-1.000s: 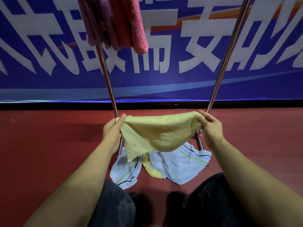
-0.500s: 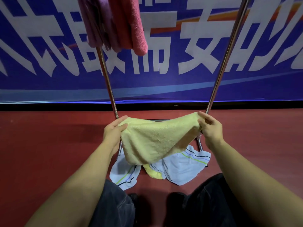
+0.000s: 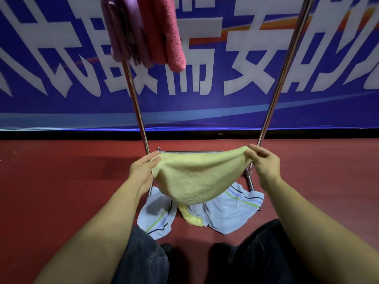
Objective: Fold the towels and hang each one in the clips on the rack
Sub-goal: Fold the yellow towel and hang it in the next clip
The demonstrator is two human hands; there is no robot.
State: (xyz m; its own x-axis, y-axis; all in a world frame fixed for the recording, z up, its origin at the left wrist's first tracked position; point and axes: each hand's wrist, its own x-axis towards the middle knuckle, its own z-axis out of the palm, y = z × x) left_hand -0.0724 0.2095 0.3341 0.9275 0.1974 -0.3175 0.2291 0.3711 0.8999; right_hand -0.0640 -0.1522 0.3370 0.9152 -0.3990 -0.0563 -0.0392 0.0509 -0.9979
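yellow towel (image 3: 196, 177) stretched sideways, left hand (image 3: 143, 171) and right hand (image 3: 264, 162) fingers pinching each end, middle sagging down between them.

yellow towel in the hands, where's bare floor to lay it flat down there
Bare red floor lies left of the left rack pole, and more lies right of the right rack pole. Between the poles it is crowded: the striped towels lie there, under the yellow towel.

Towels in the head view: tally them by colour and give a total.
Yellow: 2, one held, one on the floor
Pale blue striped: 2
Pink, hanging: 1
Purple, hanging: 1
Total: 6
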